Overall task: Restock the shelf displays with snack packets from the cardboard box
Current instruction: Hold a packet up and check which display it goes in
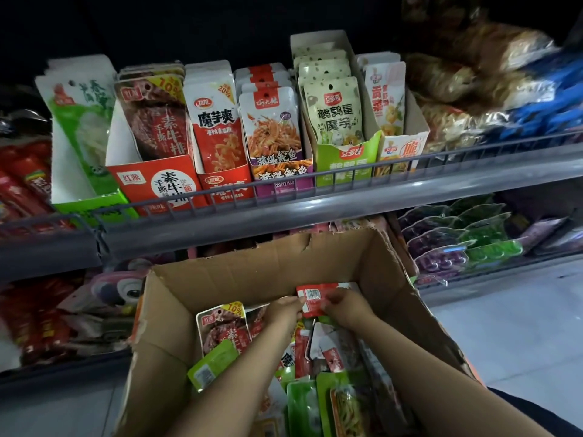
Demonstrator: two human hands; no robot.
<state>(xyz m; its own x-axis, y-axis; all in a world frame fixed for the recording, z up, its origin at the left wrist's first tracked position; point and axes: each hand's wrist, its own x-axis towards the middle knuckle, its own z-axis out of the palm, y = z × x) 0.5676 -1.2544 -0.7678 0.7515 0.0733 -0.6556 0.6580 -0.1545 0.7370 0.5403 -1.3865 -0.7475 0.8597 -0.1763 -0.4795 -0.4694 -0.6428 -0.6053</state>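
The shelf displays look nearly full; forcing more in could topple them. Below it, the cardboard box holds loose packets. Left hand and right hand both pinch a red packet, which might slip

Both hands, left and right, reach forward, fingers pinched closed.

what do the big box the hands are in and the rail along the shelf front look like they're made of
Box: plain brown corrugated cardboard, matte, judging by its torn, creased flaps. Shelf rail: looks like grey-coated metal wire, thin bars with a dull sheen, though plastic can't be ruled out.
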